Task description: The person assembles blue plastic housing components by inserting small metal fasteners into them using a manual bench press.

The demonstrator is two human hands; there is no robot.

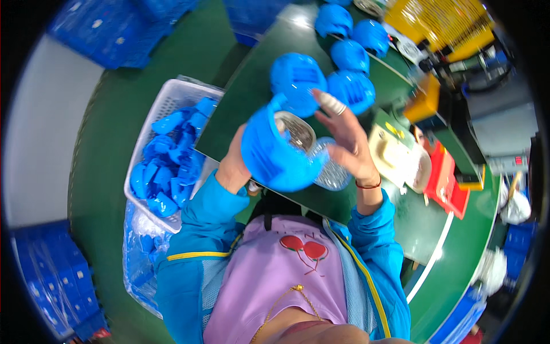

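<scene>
My left hand (234, 163) is wrapped round the left side of a rounded blue plastic housing (266, 152) with slots in its wall, held tilted above the table. A silvery, shiny round part (299, 133) shows in the housing's opening; whether it is fixed inside cannot be made out. To the right of the housing, my right hand (352, 143) is open, its fingers spread and slightly blurred, with white tape round one finger. Beneath it lies a clear, textured round plastic piece (335, 175), partly covered by the housing and hand.
More blue housings (298, 77) stand on the green table (235, 112) beyond my hands. A white basket (150, 123) of blue plastic parts is at the left. Off to the right are a red bin (450, 180), pale parts (395, 155) and a yellow basket (438, 26).
</scene>
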